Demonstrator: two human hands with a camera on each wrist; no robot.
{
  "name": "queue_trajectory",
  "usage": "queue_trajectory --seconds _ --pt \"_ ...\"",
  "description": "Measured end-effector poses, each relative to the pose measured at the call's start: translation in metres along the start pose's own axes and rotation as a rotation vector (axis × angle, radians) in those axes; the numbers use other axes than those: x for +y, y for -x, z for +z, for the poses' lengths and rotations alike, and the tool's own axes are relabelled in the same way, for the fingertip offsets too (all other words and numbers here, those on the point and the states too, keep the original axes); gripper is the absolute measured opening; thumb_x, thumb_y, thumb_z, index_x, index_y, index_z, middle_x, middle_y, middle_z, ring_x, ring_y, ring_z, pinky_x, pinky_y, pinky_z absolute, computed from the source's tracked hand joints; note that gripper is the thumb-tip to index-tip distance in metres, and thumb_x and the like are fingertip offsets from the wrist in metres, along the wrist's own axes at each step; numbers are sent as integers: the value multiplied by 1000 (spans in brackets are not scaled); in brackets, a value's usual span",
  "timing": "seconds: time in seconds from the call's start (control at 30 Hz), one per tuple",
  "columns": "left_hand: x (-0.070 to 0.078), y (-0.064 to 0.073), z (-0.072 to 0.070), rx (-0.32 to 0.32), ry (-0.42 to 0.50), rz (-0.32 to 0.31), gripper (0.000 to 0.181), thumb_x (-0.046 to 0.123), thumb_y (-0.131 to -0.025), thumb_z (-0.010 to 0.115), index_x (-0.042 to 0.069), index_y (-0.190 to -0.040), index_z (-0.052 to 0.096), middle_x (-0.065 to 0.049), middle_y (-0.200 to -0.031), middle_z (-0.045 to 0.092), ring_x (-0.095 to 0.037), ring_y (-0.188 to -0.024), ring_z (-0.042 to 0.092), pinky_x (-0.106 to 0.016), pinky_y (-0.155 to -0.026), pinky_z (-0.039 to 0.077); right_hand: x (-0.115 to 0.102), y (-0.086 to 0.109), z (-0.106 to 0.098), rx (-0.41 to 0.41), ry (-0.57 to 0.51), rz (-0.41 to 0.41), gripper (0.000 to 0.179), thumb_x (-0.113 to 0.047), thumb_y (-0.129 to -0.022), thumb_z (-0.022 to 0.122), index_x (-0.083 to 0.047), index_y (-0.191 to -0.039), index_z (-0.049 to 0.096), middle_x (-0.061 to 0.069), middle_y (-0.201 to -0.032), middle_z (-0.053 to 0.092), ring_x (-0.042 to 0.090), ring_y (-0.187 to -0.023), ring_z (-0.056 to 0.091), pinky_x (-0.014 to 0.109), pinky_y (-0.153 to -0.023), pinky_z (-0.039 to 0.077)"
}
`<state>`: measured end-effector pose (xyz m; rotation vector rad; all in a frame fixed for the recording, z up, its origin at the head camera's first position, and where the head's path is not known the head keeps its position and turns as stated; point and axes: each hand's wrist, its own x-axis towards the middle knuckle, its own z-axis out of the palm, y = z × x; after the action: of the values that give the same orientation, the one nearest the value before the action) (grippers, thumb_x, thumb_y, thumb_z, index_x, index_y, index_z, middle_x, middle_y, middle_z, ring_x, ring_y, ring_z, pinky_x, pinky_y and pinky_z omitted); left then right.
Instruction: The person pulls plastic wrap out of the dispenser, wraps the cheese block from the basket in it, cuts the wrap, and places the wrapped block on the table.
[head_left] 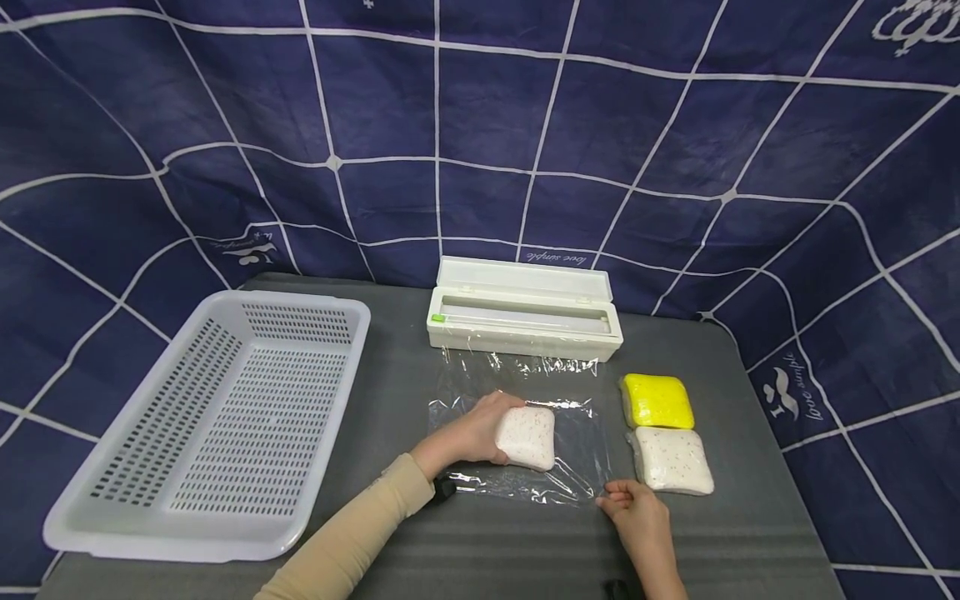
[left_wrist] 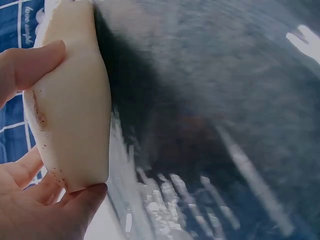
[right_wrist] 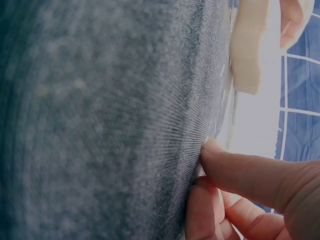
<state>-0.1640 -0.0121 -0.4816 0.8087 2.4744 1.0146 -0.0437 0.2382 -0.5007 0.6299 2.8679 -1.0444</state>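
My left hand (head_left: 476, 432) grips a white, speckled, rounded-square block (head_left: 527, 437) by its left side. Up close in the left wrist view, the thumb (left_wrist: 37, 65) lies on one face of the block (left_wrist: 77, 115) and the fingertips are at its lower end. Beneath the block a sheet of clear plastic wrap (head_left: 581, 450) is spread on the grey table. My right hand (head_left: 641, 521) pinches the near right corner of that sheet between thumb and fingers, low over the table. In the right wrist view the thumb (right_wrist: 250, 172) meets the curled index finger.
At the back stands a white wrap dispenser (head_left: 525, 342), lid up, with film trailing from its front. A yellow block (head_left: 657, 401) and another speckled white block (head_left: 673, 460) sit to the right, both looking wrapped. A white perforated basket (head_left: 330, 400) occupies the left side.
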Motion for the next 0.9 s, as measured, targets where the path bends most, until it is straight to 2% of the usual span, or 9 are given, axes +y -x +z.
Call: queue_trajectory --seconds 0.27,0.4,0.57,0.63,0.7,0.83,0.9 --pt "-7 1 3 -11 28 -30 91 0 -57 88 6 -138 47 -13 -133 50 -30 -123 46 -49 -104 44 -2 -1 1 -7 7 15 21 -5 -75 82 5 -89 71 5 -72 68 10 -63 57 25 -55 43" --pt "-9 2 5 -8 38 -22 95 1 -55 90 7 -139 46 -13 -137 50 -32 -127 44 -51 -106 42 -2 -1 1 -7 12 25 21 -5 -75 82 5 -89 71 6 -73 68 11 -63 58 25 -55 44" --pt "-10 9 1 -11 17 -16 110 11 -56 94 4 -149 36 -19 -155 33 -40 -142 29 -59 -115 30 -2 -1 1 -22 11 21 20 -5 -75 81 5 -89 70 6 -73 67 11 -63 57 24 -55 43" --pt "-10 15 -5 11 28 -26 112 16 -60 94 4 -152 32 -21 -159 26 -43 -145 23 -62 -115 27 -1 -1 1 -35 10 16 19 -5 -76 81 4 -90 71 6 -74 68 10 -63 58 24 -55 44" --pt "-10 24 -13 62 60 -42 106 16 -64 92 4 -151 34 -21 -158 28 -44 -145 25 -62 -114 28 0 -1 0 -50 10 16 18 -5 -77 80 4 -90 71 6 -75 68 10 -63 59 25 -55 44" --pt "-11 50 -31 188 82 -110 81 14 -69 89 6 -139 50 -16 -143 46 -40 -131 44 -57 -105 42 1 -3 -2 -76 9 24 18 -6 -80 79 4 -92 71 6 -77 69 11 -65 60 26 -56 46" --pt "-13 66 -35 212 69 -146 67 14 -70 88 8 -129 57 -12 -131 54 -35 -120 51 -53 -99 46 1 -3 -3 -83 9 35 18 -6 -81 79 4 -93 71 6 -78 70 10 -65 61 25 -56 46"
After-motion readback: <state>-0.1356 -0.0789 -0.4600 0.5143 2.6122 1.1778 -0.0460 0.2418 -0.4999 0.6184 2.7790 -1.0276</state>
